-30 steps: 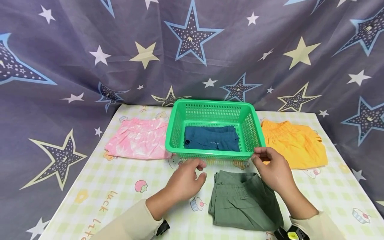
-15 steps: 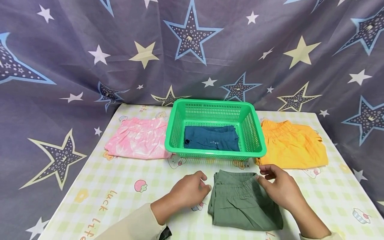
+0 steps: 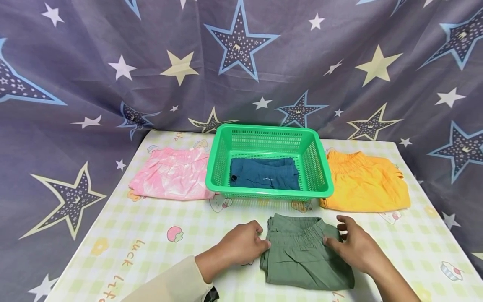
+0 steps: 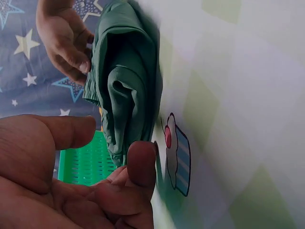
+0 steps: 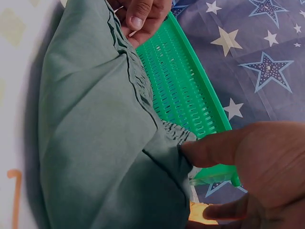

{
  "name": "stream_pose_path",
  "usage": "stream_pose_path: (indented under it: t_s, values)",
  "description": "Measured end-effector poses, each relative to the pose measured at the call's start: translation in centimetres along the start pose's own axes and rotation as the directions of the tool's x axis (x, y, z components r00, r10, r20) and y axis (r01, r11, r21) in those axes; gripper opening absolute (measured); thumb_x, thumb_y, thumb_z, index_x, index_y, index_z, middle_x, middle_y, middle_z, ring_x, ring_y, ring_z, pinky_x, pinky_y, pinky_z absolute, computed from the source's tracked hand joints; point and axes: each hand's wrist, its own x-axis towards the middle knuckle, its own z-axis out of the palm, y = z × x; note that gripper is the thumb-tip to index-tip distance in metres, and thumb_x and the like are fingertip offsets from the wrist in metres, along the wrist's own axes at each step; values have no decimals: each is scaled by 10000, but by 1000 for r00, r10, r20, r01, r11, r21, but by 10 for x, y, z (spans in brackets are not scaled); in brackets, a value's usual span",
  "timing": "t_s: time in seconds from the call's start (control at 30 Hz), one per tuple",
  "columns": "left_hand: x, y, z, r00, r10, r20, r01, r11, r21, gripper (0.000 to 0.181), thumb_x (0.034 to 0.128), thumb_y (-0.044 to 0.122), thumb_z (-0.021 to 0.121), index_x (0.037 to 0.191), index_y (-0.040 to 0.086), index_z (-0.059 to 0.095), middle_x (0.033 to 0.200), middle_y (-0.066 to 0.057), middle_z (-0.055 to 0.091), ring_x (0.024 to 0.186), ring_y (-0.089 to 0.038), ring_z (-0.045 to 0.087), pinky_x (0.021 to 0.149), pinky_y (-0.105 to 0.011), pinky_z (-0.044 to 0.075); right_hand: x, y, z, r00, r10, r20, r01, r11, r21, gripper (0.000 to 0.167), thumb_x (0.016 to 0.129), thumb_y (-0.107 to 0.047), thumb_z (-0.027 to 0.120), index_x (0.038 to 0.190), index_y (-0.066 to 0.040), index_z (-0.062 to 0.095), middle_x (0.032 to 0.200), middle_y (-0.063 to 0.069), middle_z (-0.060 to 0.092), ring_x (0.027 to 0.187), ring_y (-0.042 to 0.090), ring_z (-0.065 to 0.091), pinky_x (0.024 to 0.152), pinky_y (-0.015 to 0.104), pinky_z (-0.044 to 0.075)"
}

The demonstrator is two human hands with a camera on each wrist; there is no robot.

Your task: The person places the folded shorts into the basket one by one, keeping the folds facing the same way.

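Note:
Folded dark green shorts [image 3: 305, 256] with a gathered elastic waistband lie at the near middle of the table in the head view. My left hand [image 3: 241, 243] is at their left edge, thumb and fingers apart; in the left wrist view that hand [image 4: 95, 176] is close to the folded layers [image 4: 126, 90]. On the other side, my right hand [image 3: 356, 247] has its thumb over the shorts' upper right part. The right wrist view has this thumb [image 5: 209, 150] against the waistband, with the fingers spread away from it, partly out of frame.
Behind the shorts stands a green plastic basket [image 3: 269, 193] holding folded dark blue clothing [image 3: 266, 174]. Pink shorts [image 3: 175, 174] lie to its left and orange-yellow shorts [image 3: 366, 182] to its right. A star-patterned curtain [image 3: 151, 63] hangs behind the checked tablecloth [image 3: 151, 226].
My right hand has left the basket's front right corner and come down to the green shorts' right side. The left hand has moved right and slightly nearer, up to their left edge.

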Motion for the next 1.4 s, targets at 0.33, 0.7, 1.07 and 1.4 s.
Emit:
stream_pose_path:
  t_s: [0.33, 0.7, 1.07, 1.4]
  values:
    - [3, 1, 4, 1000, 27, 8, -27, 999, 24, 351, 948, 314, 716, 1127, 15, 675, 771, 80, 649, 715, -95, 592, 723, -358, 501, -6, 14, -6, 988, 111, 108, -105, 993, -62, 1148, 832, -645, 753, 1467, 185, 276, 1169, 283, 660, 1036, 419, 661, 810, 530, 541]
    - [5, -2, 5, 999, 26, 18, -27, 1000, 12, 289, 953, 297, 711, 1046, 25, 682, 626, 23, 574, 648, -114, 546, 768, -357, 495, -3, 22, -1, 989, 88, 116, -80, 994, -73, 850, 792, -493, 851, 1257, 160, 570, 955, 69, 717, 898, 248, 681, 769, 460, 553]
    - [10, -5, 8, 999, 21, 25, -21, 1000, 11, 270, 946, 294, 710, 1033, 41, 683, 673, 32, 587, 698, -114, 560, 785, -372, 496, -1, 19, 15, 997, 51, 61, -44, 993, -109, 521, 833, -414, 844, 1044, 25, 660, 839, 14, 647, 808, 213, 617, 703, 436, 511]
    - [9, -5, 6, 999, 31, 31, -30, 999, -39, 171, 928, 214, 709, 894, 98, 588, 734, 11, 555, 614, -136, 491, 631, -325, 393, 1, 11, 23, 996, 49, 71, -44, 996, -74, 458, 868, -349, 826, 1076, 20, 650, 899, 34, 667, 846, 219, 633, 730, 448, 521]
